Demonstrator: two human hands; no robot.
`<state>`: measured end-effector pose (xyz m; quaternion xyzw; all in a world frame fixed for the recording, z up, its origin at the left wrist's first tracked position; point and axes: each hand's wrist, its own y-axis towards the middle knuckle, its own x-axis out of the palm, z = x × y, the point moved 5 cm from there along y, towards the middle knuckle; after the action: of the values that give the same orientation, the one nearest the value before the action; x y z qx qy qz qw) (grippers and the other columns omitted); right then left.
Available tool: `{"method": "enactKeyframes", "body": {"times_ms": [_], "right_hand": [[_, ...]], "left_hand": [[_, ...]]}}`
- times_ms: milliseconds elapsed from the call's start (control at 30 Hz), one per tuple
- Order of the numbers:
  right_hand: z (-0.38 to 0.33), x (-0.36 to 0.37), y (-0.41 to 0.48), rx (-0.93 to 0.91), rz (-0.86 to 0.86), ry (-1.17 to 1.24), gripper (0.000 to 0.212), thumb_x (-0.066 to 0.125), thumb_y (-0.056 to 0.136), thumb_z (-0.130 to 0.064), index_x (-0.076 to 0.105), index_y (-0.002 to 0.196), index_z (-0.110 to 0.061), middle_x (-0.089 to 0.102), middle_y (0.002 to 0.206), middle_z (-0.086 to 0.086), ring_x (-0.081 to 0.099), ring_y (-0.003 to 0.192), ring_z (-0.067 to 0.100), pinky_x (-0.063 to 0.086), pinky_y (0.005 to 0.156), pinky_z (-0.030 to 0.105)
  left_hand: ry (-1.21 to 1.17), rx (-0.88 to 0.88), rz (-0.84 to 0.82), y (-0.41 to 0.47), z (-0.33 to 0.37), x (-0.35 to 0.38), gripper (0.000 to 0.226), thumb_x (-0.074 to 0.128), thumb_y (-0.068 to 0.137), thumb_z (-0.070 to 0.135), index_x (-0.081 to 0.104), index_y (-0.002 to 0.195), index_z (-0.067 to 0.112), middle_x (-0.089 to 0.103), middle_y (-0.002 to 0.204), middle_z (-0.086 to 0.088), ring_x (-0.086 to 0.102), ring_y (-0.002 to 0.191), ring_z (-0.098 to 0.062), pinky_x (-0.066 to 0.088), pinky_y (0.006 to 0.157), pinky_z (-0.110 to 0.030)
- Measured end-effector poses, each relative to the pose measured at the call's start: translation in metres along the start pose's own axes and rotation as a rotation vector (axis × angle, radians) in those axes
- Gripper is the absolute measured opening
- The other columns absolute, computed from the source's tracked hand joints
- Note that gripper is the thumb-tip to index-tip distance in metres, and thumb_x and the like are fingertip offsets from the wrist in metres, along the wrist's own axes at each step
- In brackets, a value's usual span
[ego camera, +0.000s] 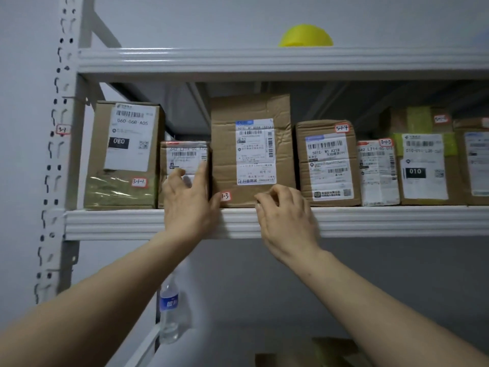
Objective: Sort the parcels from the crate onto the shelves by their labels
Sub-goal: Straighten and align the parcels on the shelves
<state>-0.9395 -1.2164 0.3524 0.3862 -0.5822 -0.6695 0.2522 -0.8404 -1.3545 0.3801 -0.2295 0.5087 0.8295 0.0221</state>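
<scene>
A row of labelled cardboard parcels stands on the white metal shelf (383, 221). My left hand (189, 205) lies with straight fingers against the front of a small parcel (182, 154), its fingers by the gap to the tall parcel (251, 144). That tall parcel stands in the middle and carries a small red-edged tag reading 1-3. My right hand (285, 218) hovers at the tall parcel's lower right corner with its fingers curled; whether it touches the box I cannot tell. A large parcel tagged 3-1-1 (121, 154) stands at the far left.
Right of the tall parcel stand a box tagged 3-1-4 (328, 165), a box tagged 3-1-5 (378, 173) and further boxes. A yellow object (305, 35) sits on the upper shelf (238, 60). A water bottle (169, 308) hangs below beside the grey upright (58, 154).
</scene>
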Motion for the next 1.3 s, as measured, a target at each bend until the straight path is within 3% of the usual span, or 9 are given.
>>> {"method": "enactKeyframes", "body": {"times_ms": [167, 400, 600, 733, 967, 1300], "right_hand": [[-0.010, 0.005, 0.000, 0.081, -0.040, -0.007, 0.038, 0.036, 0.087, -0.041, 0.067, 0.098, -0.023, 0.059, 0.100, 0.006, 0.058, 0.091, 0.029, 0.049, 0.077, 0.038], [-0.012, 0.005, 0.001, 0.096, -0.171, 0.014, 0.060, 0.014, 0.085, -0.052, 0.060, 0.113, -0.024, 0.050, 0.116, 0.006, 0.045, 0.108, 0.027, 0.039, 0.091, 0.038], [-0.007, 0.005, 0.001, 0.097, -0.161, -0.001, 0.061, 0.015, 0.085, -0.054, 0.060, 0.113, -0.025, 0.050, 0.116, 0.006, 0.046, 0.108, 0.027, 0.039, 0.091, 0.038], [-0.021, 0.004, -0.001, 0.072, -0.007, 0.036, 0.047, 0.032, 0.087, -0.046, 0.066, 0.107, -0.021, 0.057, 0.112, 0.011, 0.054, 0.103, 0.032, 0.044, 0.086, 0.044], [-0.137, 0.027, 0.010, -0.244, 0.023, 0.199, 0.042, 0.038, 0.089, -0.034, 0.068, 0.108, -0.012, 0.063, 0.112, 0.014, 0.061, 0.102, 0.034, 0.050, 0.088, 0.042], [-0.175, 0.051, 0.015, -0.239, -0.006, 0.075, 0.039, 0.035, 0.085, -0.039, 0.070, 0.094, -0.023, 0.065, 0.094, 0.004, 0.063, 0.083, 0.024, 0.051, 0.073, 0.031]], "left_hand": [[0.053, 0.081, -0.042, 0.008, -0.008, 0.002, 0.068, 0.049, 0.089, 0.055, 0.019, 0.147, 0.037, 0.018, 0.144, -0.013, 0.018, 0.133, -0.033, 0.020, 0.110, -0.043], [-0.007, 0.126, -0.039, 0.009, -0.009, 0.003, 0.069, 0.050, 0.089, 0.053, 0.020, 0.148, 0.033, 0.019, 0.143, -0.013, 0.020, 0.130, -0.032, 0.019, 0.110, -0.039], [-0.040, 0.130, -0.057, 0.008, -0.006, 0.001, 0.070, 0.052, 0.089, 0.051, 0.021, 0.149, 0.031, 0.017, 0.145, -0.014, 0.018, 0.133, -0.032, 0.018, 0.111, -0.039], [-0.119, 0.138, -0.003, 0.004, -0.015, -0.016, 0.068, 0.049, 0.093, 0.045, 0.019, 0.149, 0.025, 0.012, 0.148, -0.013, 0.012, 0.138, -0.029, 0.014, 0.113, -0.038], [-0.001, -0.071, 0.052, 0.004, -0.088, -0.052, 0.066, 0.040, 0.096, 0.041, 0.007, 0.151, 0.025, -0.005, 0.152, -0.013, -0.005, 0.141, -0.032, 0.007, 0.116, -0.046], [0.077, -0.187, -0.028, 0.017, -0.123, -0.068, 0.079, 0.053, 0.091, 0.032, 0.002, 0.151, 0.027, 0.008, 0.149, -0.018, 0.010, 0.138, -0.035, 0.018, 0.114, -0.044]]}}
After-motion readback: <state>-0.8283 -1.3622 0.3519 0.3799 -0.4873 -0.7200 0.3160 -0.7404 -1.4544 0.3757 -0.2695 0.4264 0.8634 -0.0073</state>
